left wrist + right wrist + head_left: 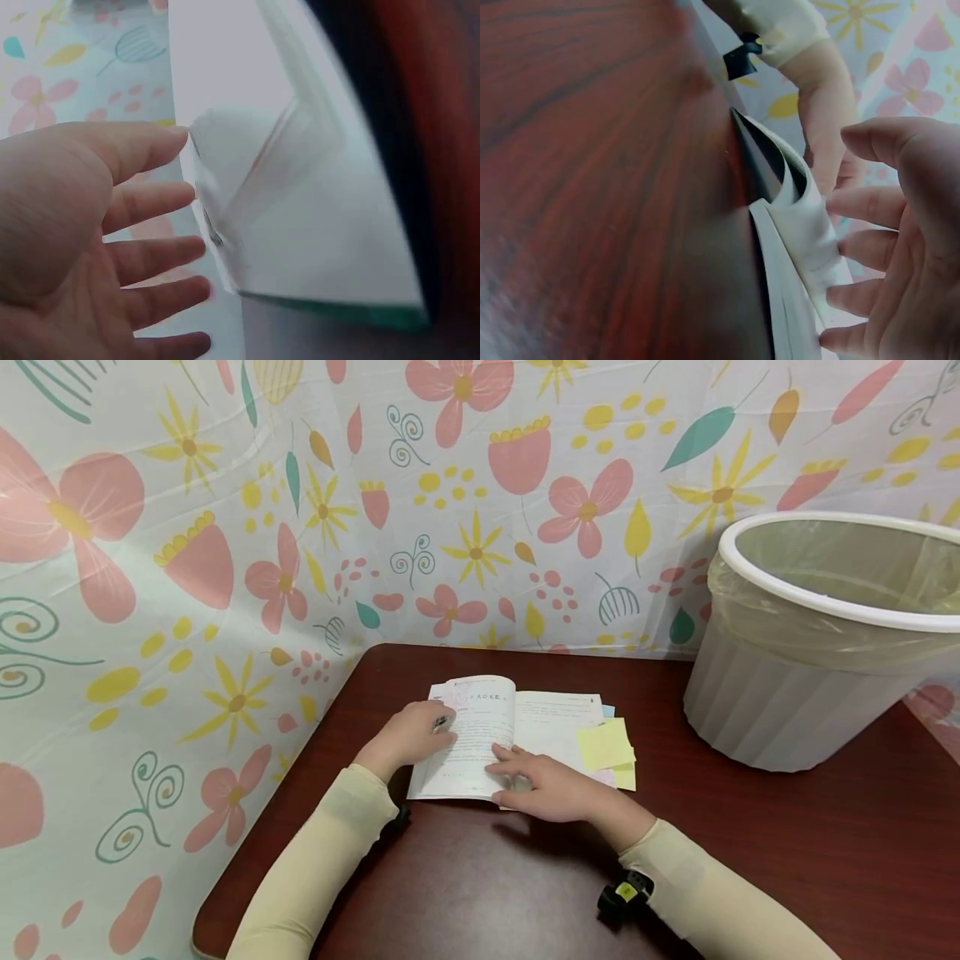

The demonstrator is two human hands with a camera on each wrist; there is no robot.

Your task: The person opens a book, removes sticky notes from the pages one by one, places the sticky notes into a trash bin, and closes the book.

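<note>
An open book [480, 752] lies on the table, its left page printed with text and bulging up toward the spine. At the left page's outer edge is my left hand [408, 739], fingers fairly straight; in the left wrist view the thumb tip meets the paper edge. A small dark metallic piece [216, 238] shows on that edge; its kind is unclear. My right hand [551, 785] rests spread fingers on the book's lower middle, by the spine. From the right wrist view, its fingertips touch the curved pages [810, 232].
Yellow sticky notes [606, 745] stick out at the book's right side. A grey bin [772, 693] with a white rim and a clear liner stands on the right of the dark red table [465, 877]. Flower-patterned sheeting [465, 568] hangs behind and on the left.
</note>
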